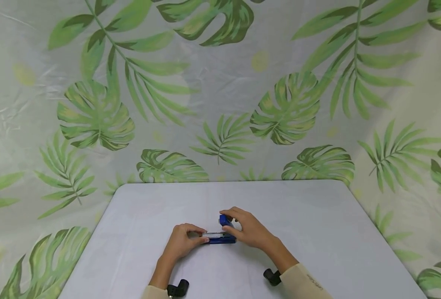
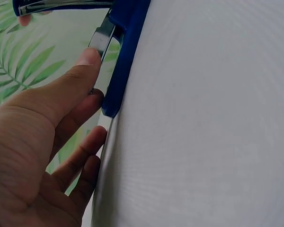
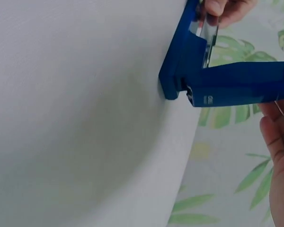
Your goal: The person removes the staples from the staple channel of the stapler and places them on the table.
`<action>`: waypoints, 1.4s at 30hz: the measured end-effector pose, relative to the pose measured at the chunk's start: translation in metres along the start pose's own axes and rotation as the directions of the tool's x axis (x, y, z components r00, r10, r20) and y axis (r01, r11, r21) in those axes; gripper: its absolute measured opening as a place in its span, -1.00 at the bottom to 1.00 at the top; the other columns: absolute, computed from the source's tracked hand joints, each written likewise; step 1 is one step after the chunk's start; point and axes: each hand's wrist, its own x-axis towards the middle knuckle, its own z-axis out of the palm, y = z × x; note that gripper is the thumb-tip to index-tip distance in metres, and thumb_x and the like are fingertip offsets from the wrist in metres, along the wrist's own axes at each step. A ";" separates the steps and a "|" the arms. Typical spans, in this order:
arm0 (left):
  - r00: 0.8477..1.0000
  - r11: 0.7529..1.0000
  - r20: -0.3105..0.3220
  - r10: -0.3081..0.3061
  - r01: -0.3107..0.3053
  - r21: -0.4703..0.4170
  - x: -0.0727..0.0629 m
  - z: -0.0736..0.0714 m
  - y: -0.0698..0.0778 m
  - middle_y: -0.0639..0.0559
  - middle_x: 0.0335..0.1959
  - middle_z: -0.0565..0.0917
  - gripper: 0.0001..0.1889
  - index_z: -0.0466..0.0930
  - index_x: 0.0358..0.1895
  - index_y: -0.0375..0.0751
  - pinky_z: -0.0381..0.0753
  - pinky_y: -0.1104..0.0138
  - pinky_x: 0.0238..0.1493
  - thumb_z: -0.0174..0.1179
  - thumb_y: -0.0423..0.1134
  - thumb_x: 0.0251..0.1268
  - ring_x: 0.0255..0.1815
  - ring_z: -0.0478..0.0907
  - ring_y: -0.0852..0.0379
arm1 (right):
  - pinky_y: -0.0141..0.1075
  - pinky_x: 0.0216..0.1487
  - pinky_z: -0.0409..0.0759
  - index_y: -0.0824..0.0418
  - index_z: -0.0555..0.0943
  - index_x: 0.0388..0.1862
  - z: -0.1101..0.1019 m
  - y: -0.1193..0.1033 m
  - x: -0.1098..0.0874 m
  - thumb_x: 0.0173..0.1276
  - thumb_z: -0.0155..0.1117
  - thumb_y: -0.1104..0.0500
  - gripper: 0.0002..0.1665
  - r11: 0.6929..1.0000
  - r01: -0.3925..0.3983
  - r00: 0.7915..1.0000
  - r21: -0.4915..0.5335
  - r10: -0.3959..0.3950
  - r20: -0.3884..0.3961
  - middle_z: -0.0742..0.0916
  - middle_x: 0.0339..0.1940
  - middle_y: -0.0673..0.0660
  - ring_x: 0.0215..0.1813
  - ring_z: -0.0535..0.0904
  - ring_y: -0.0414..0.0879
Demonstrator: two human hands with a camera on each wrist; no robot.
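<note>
A blue stapler (image 1: 220, 240) rests on the white table with its top cover swung up from its base. My left hand (image 1: 180, 241) pinches the front end of the metal staple channel (image 2: 103, 39), thumb on the near side. In the left wrist view the channel stands slightly apart from the blue base (image 2: 119, 85). With thumb and fingers, my right hand (image 1: 252, 230) holds the free end of the raised cover (image 3: 241, 84). The hinge end of the stapler points right, below that hand.
The white tabletop (image 1: 299, 216) stretches out around both hands. A leaf-patterned cloth (image 1: 220, 95) hangs behind the table and shows along its sides. Black wrist devices (image 1: 179, 287) sit near both sleeves.
</note>
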 end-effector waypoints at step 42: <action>0.997 0.998 0.040 -0.062 0.063 -0.025 0.002 0.000 0.004 0.40 -0.39 0.76 -0.75 0.86 -0.25 0.16 0.59 -0.02 0.18 0.58 0.11 0.03 0.00 0.69 0.12 | -0.07 0.12 0.68 0.15 0.55 0.27 -0.029 0.031 -0.041 0.51 0.33 0.04 -0.56 1.000 -0.017 0.994 -0.013 0.015 -0.111 0.70 0.13 -0.03 0.06 0.65 -0.17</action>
